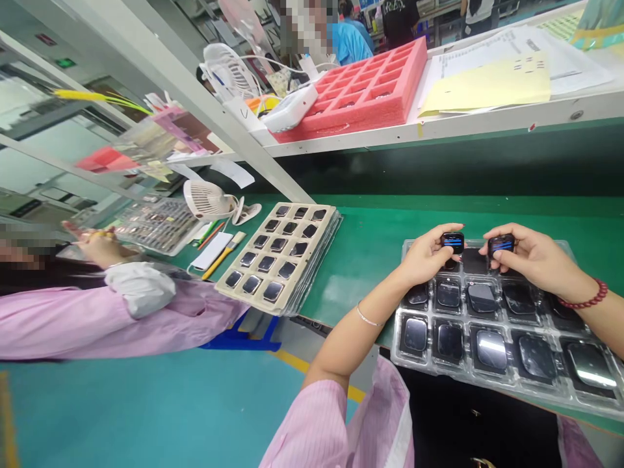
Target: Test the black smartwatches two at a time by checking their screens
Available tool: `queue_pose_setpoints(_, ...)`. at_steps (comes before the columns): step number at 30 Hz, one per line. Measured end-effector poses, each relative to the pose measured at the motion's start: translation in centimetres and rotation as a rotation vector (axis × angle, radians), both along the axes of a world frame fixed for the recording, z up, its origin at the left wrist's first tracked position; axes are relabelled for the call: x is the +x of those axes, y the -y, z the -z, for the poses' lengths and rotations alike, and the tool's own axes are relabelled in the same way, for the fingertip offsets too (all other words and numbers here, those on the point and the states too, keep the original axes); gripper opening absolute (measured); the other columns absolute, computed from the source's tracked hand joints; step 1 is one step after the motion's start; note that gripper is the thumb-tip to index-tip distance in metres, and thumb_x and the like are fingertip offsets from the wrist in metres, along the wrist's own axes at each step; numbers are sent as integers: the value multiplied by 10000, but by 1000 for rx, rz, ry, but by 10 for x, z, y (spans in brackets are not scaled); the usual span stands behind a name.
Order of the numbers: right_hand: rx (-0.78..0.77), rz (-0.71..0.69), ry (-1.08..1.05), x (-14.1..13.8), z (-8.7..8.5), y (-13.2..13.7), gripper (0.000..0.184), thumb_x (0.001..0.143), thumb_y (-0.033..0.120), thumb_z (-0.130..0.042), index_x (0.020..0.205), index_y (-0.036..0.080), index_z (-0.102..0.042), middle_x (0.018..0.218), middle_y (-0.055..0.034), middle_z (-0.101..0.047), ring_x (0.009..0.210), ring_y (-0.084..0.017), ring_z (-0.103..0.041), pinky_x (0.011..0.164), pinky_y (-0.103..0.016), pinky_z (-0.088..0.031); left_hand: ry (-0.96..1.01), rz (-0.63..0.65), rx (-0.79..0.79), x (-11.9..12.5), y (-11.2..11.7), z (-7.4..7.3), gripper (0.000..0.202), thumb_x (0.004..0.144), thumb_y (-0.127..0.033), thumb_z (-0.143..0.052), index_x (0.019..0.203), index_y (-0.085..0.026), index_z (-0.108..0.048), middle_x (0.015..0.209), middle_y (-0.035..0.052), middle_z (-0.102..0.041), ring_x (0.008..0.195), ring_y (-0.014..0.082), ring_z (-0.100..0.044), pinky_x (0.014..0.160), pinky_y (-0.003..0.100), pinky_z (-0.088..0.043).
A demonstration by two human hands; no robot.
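Between the thumb and fingers of my left hand is a small black smartwatch body with its screen lit in blue lines. My right hand grips a second smartwatch body, lit the same way. Both hands are just above the back rows of a clear plastic tray. Dark square watch bodies, such as one at the front, lie in its compartments. My hands and wrists cover part of the back row.
Left along the green bench stands a stack of trays, the beige top one filled with watches. A brush, a small fan and a co-worker's hand are farther left. A shelf with a pink foam tray runs above.
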State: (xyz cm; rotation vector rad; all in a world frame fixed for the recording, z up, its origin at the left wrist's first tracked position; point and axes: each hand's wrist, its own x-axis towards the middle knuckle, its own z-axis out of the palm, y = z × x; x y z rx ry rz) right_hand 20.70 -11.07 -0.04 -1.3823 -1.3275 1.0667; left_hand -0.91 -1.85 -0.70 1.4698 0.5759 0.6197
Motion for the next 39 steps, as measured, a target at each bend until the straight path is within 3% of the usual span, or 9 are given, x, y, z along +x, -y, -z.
queue_pose_setpoints(6,18,-1,23,-2,-3,1,386,777,496,-784,1035,248,-641,962,-71,-741,713,-210,-685,620,-360,-591,-2,-1,6,0,0,0,544,795,-190,-670,1331,-190,-579,1097,83,-709,833,158,-692,846,313,-524)
queue_pose_setpoints(10,5,-13,43,-3,-4,1,354,804,503,-758,1004,235,-643,907,-69,-745,653,-195,-672,623,-371,-589,-20,7,5,0,-1,0,497,848,-245,-619,1339,-179,-579,1059,91,-716,812,167,-700,758,285,-517)
queue_pose_setpoints(16,23,-2,42,-4,-7,2,391,762,439,-797,1073,256,-647,973,-70,-758,736,-228,-716,719,-411,-619,-33,-2,21,1,0,0,561,788,-143,-600,1347,-179,-573,1068,88,-725,838,171,-713,874,331,-533)
queue_pose_setpoints(22,32,3,23,-6,-7,1,404,746,458,-808,1065,261,-656,986,-73,-765,786,-251,-733,750,-429,-629,-28,-22,0,2,1,-2,536,775,-148,-630,1309,-182,-598,1055,80,-727,828,160,-707,885,334,-540)
queue_pose_setpoints(33,32,-23,46,-3,-2,1,310,810,455,-766,1006,237,-664,903,-61,-743,662,-206,-693,658,-379,-602,-52,-10,15,1,-1,2,470,843,-242,-630,1307,-173,-602,1032,93,-722,794,167,-712,683,252,-500)
queue_pose_setpoints(39,35,-23,10,-4,-4,1,332,772,357,-786,1061,254,-657,1020,-67,-751,780,-232,-729,755,-398,-620,-19,-11,7,2,0,1,527,756,-130,-653,1278,-193,-621,1054,68,-722,823,158,-707,873,323,-534)
